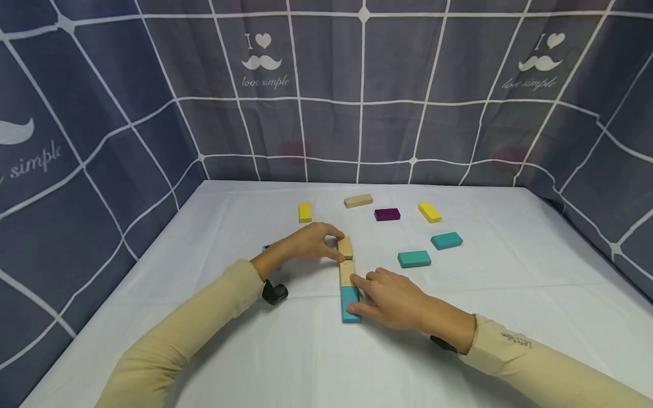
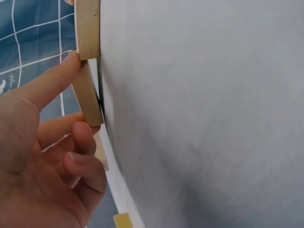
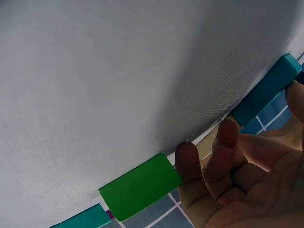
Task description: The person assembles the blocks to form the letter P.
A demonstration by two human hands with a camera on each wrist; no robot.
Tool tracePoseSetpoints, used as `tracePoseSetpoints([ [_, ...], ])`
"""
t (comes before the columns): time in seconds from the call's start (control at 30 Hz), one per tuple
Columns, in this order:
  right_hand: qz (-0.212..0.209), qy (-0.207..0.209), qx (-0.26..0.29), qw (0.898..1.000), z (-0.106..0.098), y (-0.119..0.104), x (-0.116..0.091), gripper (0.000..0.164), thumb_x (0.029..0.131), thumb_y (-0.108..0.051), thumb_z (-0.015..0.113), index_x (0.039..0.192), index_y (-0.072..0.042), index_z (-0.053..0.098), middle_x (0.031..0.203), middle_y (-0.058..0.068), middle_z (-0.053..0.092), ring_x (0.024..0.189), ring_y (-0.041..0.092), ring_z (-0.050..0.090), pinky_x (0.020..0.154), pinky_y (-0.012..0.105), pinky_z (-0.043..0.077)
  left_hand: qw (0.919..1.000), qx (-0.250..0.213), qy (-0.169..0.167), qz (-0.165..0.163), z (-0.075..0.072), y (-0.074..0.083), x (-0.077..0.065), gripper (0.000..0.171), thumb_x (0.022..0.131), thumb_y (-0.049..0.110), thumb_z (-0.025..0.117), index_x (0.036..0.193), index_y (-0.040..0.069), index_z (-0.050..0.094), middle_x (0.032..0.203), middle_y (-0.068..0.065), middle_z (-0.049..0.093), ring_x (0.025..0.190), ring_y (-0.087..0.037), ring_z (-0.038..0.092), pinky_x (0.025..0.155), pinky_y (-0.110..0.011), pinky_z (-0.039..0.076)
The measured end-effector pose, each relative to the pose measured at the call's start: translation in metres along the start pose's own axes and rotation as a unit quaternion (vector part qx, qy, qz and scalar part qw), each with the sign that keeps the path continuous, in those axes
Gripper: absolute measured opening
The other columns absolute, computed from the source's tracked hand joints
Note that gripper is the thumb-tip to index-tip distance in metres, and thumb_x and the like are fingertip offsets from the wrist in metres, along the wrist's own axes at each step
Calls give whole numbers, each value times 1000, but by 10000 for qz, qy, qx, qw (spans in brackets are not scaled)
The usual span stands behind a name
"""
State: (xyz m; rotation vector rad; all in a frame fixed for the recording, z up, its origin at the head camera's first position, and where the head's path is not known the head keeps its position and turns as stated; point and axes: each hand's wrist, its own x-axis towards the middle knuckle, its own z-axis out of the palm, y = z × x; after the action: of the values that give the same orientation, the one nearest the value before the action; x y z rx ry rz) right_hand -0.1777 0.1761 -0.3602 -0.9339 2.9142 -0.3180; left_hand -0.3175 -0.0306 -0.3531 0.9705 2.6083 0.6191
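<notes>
A row of flat blocks lies in front of me: a far wooden block (image 1: pixel 345 247), a near wooden block (image 1: pixel 346 272) and a blue block (image 1: pixel 350 305) nearest me. My left hand (image 1: pixel 312 242) pinches the far wooden block end to end, its thumb by the joint with the near one. In the left wrist view this pinched block (image 2: pixel 87 95) tilts slightly against its neighbour (image 2: pixel 88 29). My right hand (image 1: pixel 395 300) rests along the row, index finger at the near wooden block and thumb on the blue block. Its other fingers are bent and hold nothing.
Beyond the hands lie a yellow block (image 1: pixel 305 212), a wooden block (image 1: pixel 359 200), a purple block (image 1: pixel 387 215) and another yellow block (image 1: pixel 429 212). Two green-teal blocks (image 1: pixel 414 259) lie to the right. A blue piece (image 1: pixel 265 247) is mostly hidden behind my left wrist.
</notes>
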Motion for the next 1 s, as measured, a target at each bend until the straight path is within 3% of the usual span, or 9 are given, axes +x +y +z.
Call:
tracePoseSetpoints([
  [0.2,20,25,-44,10000,0,0,0,63,93,-48,66,136,-3,58,106,10,66,95,23,59,78,39,53,9996,-295,-26,-34,3,0,0,63,86,37,78,137,7,58,143,-7,53,140,-24,37,114,-41,30],
  [0.5,34,-3,-25,10000,1,1,0,64,92,-49,66,137,-3,58,107,10,67,96,23,59,79,39,53,9996,-267,43,24,6,2,-1,55,92,32,72,138,5,57,142,-9,53,139,-25,39,114,-39,30],
  [1.0,82,-32,-11,10000,1,0,1,66,92,-51,66,137,-4,58,105,8,67,96,21,59,78,38,53,9991,-339,174,-189,8,4,-4,51,93,32,70,137,9,60,142,-6,55,139,-23,40,114,-40,31],
])
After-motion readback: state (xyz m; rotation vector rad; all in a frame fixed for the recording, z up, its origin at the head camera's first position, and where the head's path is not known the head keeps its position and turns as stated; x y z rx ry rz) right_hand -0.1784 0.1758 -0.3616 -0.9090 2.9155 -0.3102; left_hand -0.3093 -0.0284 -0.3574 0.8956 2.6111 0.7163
